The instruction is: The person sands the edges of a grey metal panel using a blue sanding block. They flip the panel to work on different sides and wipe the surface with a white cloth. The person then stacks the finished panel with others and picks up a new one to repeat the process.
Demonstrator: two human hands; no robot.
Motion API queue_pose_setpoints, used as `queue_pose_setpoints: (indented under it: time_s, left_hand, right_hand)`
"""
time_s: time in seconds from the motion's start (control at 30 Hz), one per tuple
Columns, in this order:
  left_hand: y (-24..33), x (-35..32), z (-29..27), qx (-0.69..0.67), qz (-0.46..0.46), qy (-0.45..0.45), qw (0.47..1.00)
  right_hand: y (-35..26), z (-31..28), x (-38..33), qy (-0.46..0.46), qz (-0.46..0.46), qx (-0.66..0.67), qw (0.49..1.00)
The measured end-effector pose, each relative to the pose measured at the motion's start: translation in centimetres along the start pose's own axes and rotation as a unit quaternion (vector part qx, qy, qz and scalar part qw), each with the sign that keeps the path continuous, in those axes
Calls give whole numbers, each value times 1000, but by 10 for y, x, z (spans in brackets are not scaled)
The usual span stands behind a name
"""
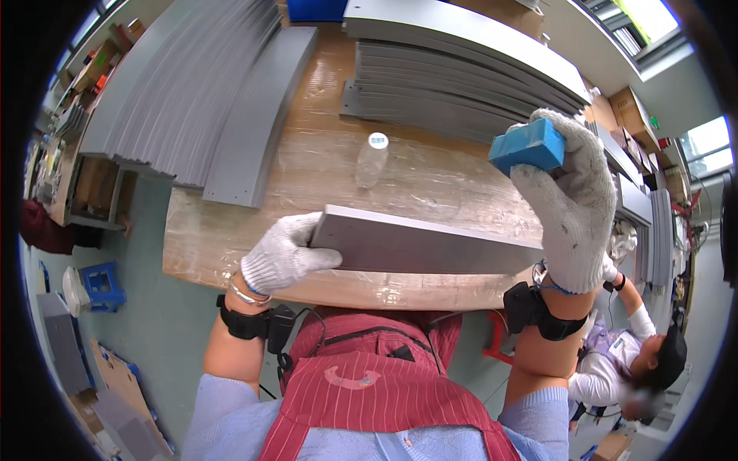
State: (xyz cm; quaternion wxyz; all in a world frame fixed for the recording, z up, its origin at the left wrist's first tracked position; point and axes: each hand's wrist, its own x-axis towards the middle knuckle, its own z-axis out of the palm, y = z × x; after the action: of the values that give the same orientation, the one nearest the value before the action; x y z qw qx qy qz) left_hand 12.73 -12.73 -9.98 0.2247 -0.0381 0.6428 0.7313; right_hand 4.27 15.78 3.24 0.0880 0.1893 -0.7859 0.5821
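Observation:
A long grey flat panel (pixel 430 247) is held tilted over the near edge of the table, its left end gripped by my left hand (pixel 286 253) in a white knit glove. My right hand (pixel 573 192), gloved the same way, is raised above the panel's right end. Between its thumb and fingers is a blue rectangular block (pixel 528 146), apart from the panel. Beyond the panel a clear plastic bottle (pixel 373 160) with a white cap stands on the film-covered table (pixel 323 154).
Stacked grey panels (pixel 184 92) lean at the table's left side, and another stack (pixel 453 77) lies at the back right. Part of a blue bin (pixel 317 9) shows at the far edge. A blue stool (pixel 104 286) stands on the floor left. Another person (pixel 626 361) works at right.

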Motion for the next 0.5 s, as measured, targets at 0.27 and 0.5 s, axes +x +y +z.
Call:
queue_pose_setpoints:
  time_s: [0.27,0.5]
  left_hand:
    - [-133,4,-63,82,-87,176,977]
    - [-136,13,-55,133,-118,224,958]
  right_hand:
    - [121,-157,-89,288,156,49,944]
    - [204,-198,-148,323,325,28,888]
